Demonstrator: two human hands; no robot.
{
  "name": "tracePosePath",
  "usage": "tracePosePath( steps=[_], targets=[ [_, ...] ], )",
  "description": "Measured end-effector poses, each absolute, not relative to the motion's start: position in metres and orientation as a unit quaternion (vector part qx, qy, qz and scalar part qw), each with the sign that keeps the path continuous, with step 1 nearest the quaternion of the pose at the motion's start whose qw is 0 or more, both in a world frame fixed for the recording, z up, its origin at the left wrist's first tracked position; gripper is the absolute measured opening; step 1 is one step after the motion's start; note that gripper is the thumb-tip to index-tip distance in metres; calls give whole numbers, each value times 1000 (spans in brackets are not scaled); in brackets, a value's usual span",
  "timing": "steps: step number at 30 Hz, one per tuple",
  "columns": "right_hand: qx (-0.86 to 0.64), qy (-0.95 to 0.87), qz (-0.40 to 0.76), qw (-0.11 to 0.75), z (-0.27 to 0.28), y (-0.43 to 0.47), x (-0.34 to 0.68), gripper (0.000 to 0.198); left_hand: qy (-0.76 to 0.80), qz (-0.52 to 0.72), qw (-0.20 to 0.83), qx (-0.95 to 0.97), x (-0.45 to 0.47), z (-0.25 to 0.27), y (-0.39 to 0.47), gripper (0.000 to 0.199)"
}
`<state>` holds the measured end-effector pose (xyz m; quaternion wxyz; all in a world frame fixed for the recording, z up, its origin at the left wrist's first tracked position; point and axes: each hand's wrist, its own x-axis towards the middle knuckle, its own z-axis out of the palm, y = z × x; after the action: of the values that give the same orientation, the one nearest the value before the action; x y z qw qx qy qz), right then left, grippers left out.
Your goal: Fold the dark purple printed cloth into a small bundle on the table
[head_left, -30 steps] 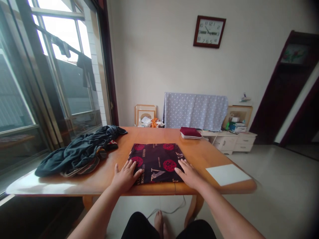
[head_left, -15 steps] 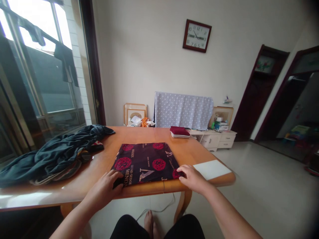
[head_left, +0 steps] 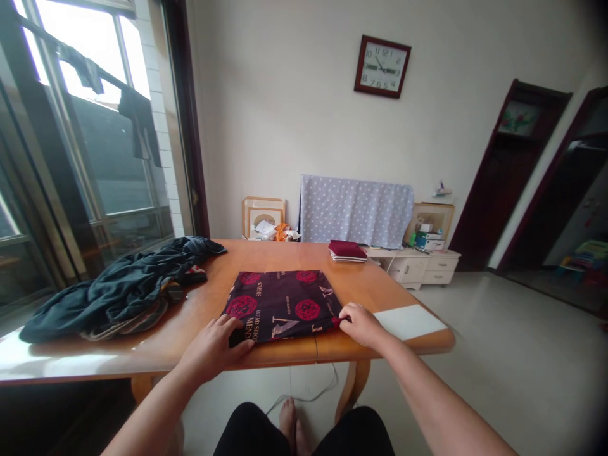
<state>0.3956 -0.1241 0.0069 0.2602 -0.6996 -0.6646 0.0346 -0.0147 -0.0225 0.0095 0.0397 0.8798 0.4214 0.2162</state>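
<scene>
A dark cloth garment (head_left: 289,307) with red medallions and pale lettering lies folded flat near the table's front edge; its exact kind is unclear. At its near left corner, my left hand (head_left: 221,342) closes on the fabric, thumb at the near edge and fingers on top. My right hand (head_left: 361,326) pinches the near right corner, with its fingers curled in. Between the two hands, the near edge looks slightly raised and bunched toward the right.
On the wooden table (head_left: 285,253), a dark crumpled pile of clothes (head_left: 123,288) lies left. A folded maroon cloth stack (head_left: 347,249) sits at the far side. A white sheet (head_left: 411,322) lies right, beside my right hand. Beyond stands a low white cabinet (head_left: 427,269).
My right hand's fingers have closed tighter on the near right corner. The garment's near edge is drawn up a little, hiding part of the lower right medallion. The view has shifted slightly.
</scene>
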Motion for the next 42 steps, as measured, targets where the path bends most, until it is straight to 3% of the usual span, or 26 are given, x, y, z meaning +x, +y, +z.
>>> tracePosePath(
  steps=[4,14,21,26,32,36,42],
  targets=[
    [-692,-646,80,312,10,-118,399,14,443,205,17,872,-9,11,-29,50],
    [-694,-627,76,347,20,-117,399,17,509,165,-53,843,13,19,-45,24],
    [-700,-593,144,370,12,-106,402,19,529,166,-38,832,13,21,-46,34],
    [-663,-567,222,436,18,-101,396,19,557,157,-41,815,29,25,-52,54],
    [-644,-527,264,488,23,-98,392,21,581,143,-55,799,37,25,-49,34],
    [-641,-531,240,500,12,-97,395,26,585,161,-52,793,22,23,-43,31],
    [-612,-598,184,484,-2,-100,398,51,571,189,-58,797,-2,22,-34,31]
  ],
)
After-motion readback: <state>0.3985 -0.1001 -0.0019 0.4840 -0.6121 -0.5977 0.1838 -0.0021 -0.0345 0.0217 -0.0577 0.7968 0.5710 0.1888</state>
